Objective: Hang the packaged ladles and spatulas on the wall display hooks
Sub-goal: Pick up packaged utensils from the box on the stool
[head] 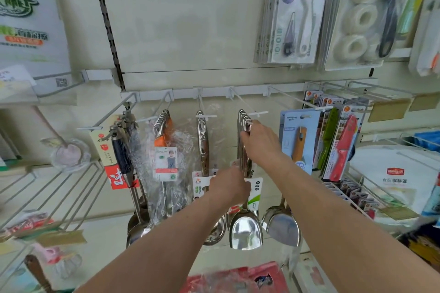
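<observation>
The right hand (259, 143) pinches the spatula (245, 231) top at the hook (240, 102) tip. The left hand (229, 188), at 7 o'clock, grips its shaft. Steady it, then slide on.

Both bare arms reach up and forward. The right hand (260, 144) pinches the top of the shiny steel spatula handles (243, 159). The left hand (229, 187) grips them lower down, fingers curled.

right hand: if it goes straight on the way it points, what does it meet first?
The spatula handles: the right hand already touches their tops on the hook. Past them, probably the wall panel; depth is unclear.
</observation>
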### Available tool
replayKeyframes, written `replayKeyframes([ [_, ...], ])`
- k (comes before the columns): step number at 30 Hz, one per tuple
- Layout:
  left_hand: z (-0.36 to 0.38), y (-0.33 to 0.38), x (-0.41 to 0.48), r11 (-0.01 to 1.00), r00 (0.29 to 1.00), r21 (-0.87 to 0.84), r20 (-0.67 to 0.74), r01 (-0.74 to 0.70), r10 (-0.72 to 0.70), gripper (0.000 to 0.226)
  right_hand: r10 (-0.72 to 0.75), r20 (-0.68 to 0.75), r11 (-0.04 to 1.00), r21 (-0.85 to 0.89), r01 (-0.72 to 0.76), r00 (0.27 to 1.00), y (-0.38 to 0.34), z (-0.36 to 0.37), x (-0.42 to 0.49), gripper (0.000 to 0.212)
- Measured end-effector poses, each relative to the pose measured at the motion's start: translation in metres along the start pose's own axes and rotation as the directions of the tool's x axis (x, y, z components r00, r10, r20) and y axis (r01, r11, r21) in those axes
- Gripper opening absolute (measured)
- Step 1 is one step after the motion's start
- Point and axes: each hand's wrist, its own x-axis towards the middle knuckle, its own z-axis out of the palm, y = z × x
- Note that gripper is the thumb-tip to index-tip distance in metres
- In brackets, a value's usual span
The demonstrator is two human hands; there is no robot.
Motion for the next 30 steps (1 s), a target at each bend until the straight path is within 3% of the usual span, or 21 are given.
replayKeyframes([
  [6,-0.002,-0.012,-0.009,1.0,1.0,0.008,-0.014,0.004,-0.004,0.015,0.07,0.008,0.997,-0.034,-0.069,0.998,0.0,0.005,0.0,0.027],
  [9,-0.002,-0.024,-0.015,0.999,0.999,0.033,-0.037,0.032,-0.031,0.026,0.091,0.056,0.989,-0.124,-0.083,0.994,0.003,0.012,-0.013,0.024],
  [17,-0.014,-0.065,-0.046,0.997,0.995,0.007,-0.065,0.082,-0.081,0.016,0.042,0.243,0.908,-0.414,0.065,0.969,-0.015,0.003,-0.062,0.012],
  [20,-0.024,-0.088,-0.065,0.993,0.992,0.001,-0.055,0.116,-0.116,0.018,0.035,0.305,0.897,-0.43,0.105,0.952,-0.041,0.013,-0.076,0.014],
  [22,-0.033,-0.107,-0.079,0.993,0.992,0.025,-0.053,0.119,-0.118,0.007,-0.015,0.326,0.889,-0.429,0.161,0.945,-0.064,0.023,-0.09,0.014],
  [26,-0.054,-0.152,-0.11,0.979,0.975,0.039,-0.11,0.2,-0.194,0.008,-0.132,0.366,0.866,-0.41,0.287,0.921,-0.112,0.048,-0.117,0.027],
  [30,-0.075,-0.202,-0.15,0.962,0.955,0.042,-0.143,0.269,-0.261,0.01,-0.203,0.412,0.875,-0.332,0.354,0.888,-0.165,0.074,-0.144,0.025],
])
